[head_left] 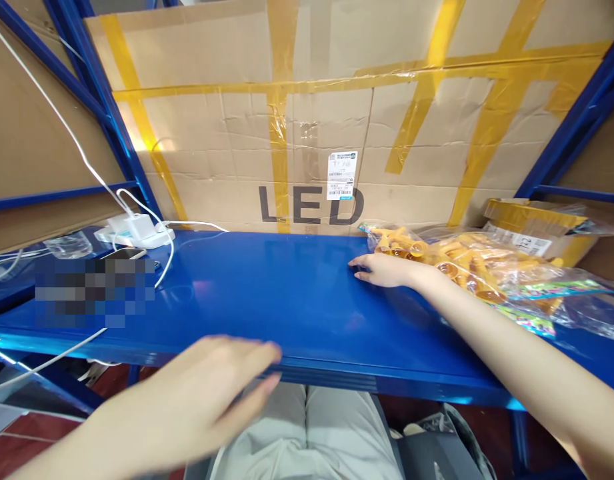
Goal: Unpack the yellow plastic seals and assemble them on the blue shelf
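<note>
In the head view, my left hand (217, 387) hovers at the front edge of the blue metal shelf (267, 293). It is slightly blurred, with fingers stretched forward, the thumb apart and nothing held. My right hand (384, 269) is low over the shelf or resting on it; contact is hard to tell. Its fingers are apart and slightly bent, with nothing visible in them. Just beside and behind that hand lie clear plastic bags of orange-yellow plastic pieces (467, 260), some with round cup-like ends. My right forearm passes in front of the bags and partly hides them.
A taped cardboard panel (211, 153) marked LED stands behind the shelf. An opened carton (541, 227) sits at the back right. On the left are a white charger (137, 229) with cables, a phone (124, 254) and a clear container (69, 245). Blue posts (94, 100) frame the sides.
</note>
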A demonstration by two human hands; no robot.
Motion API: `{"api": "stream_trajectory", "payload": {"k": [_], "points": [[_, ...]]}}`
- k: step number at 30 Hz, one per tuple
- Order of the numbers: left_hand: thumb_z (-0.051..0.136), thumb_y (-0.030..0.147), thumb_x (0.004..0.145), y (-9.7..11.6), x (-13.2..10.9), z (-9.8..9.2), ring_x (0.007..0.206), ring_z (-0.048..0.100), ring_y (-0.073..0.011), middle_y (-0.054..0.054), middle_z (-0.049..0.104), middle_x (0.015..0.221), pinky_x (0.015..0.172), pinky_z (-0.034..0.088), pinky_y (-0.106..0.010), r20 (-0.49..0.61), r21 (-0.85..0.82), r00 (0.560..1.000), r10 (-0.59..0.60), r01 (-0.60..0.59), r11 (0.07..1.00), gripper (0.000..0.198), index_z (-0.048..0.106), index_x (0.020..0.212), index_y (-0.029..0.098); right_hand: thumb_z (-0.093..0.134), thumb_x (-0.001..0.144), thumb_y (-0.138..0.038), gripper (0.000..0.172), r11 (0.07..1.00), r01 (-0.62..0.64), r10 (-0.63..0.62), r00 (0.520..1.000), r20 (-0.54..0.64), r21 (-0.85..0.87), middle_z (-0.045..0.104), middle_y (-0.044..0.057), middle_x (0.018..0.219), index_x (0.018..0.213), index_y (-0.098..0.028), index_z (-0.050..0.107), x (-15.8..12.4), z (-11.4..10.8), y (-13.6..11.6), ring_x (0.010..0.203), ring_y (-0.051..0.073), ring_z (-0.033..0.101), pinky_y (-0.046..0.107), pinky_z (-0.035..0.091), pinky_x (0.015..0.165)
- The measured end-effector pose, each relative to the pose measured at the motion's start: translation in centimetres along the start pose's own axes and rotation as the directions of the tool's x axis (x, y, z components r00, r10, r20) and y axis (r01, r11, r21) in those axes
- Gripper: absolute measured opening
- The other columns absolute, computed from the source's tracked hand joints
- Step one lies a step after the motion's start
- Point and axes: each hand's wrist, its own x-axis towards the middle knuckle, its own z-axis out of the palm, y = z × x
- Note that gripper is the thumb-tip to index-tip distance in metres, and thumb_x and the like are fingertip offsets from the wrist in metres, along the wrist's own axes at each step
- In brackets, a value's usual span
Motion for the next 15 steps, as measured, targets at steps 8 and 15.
{"api": "stream_trajectory", "payload": {"k": [8, 15], "points": [[0.039, 0.027, 0.091, -2.1, 21.1, -2.5, 0.105, 0.061, -0.0255, -0.014, 0.066, 0.113, 0.089, 0.048, -0.037, -0.37, 0.187, 0.929, 0.029, 0.044, 0.981, 0.03, 0.06, 0.106, 0.013, 0.044, 0.094, -0.022, 0.039, 0.999, -0.05, 0.053, 0.971, -0.231, 0.017, 0.065, 0.013, 0.125, 0.127, -0.011, 0.062, 5.8, -0.1, -0.6, 0.116, 0.025, 0.061, 0.032, 0.045, 0.101], [0.037, 0.03, 0.093, -8.2, 24.6, 2.1, 0.13, 0.048, -0.0235, -0.015, 0.051, 0.142, 0.109, 0.038, -0.035, -0.315, 0.071, 0.949, -0.024, 0.048, 0.996, 0.047, 0.05, 0.133, 0.01, 0.038, 0.098, -0.032, 0.05, 0.995, 0.001, 0.031, 0.949, -0.314, 0.103, 0.045, 0.018, 0.146, 0.138, -0.004, 0.048, 7.5, 4.5, -1.3, 0.137, 0.025, 0.041, 0.035, 0.03, 0.115]]}}
